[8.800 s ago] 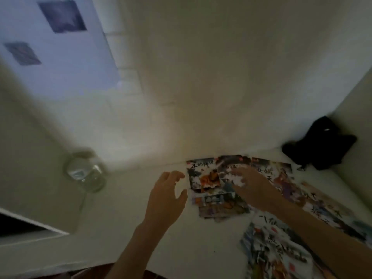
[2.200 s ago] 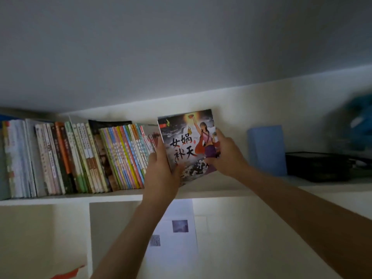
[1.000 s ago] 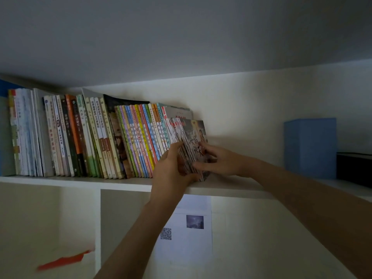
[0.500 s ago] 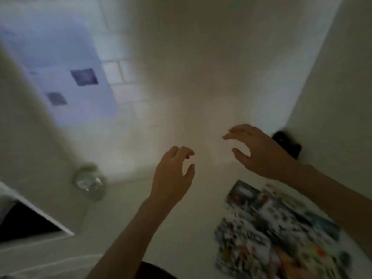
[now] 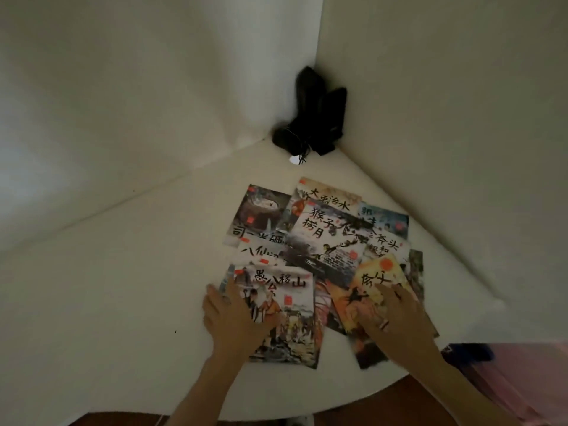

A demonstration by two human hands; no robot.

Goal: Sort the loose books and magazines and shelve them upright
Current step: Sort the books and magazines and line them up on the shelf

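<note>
Half a second ago both hands hovered in the air with fingers spread, above and to the left of the pile; now they are down on the loose picture books point(image 5: 322, 259) spread flat and overlapping on the white bench point(image 5: 123, 287), near the corner where two walls meet. The left hand point(image 5: 236, 318) lies on the left edge of the nearest book, the one with a mountain scene and robed figures point(image 5: 289, 315), its fingers straight and pressing on the cover, the thumb out over the picture. The right hand point(image 5: 396, 321) rests with extended fingers on the orange-yellow book point(image 5: 368, 290) at the right of the pile; neither hand grips anything. The view has swung as well: the books now fill the middle of the picture rather than its lower right corner. Behind the pile, in the corner, stands a black bag-like object point(image 5: 313, 118) against the walls, well apart from the books. A second earlier the hands were up at the shelf among upright books.
</note>
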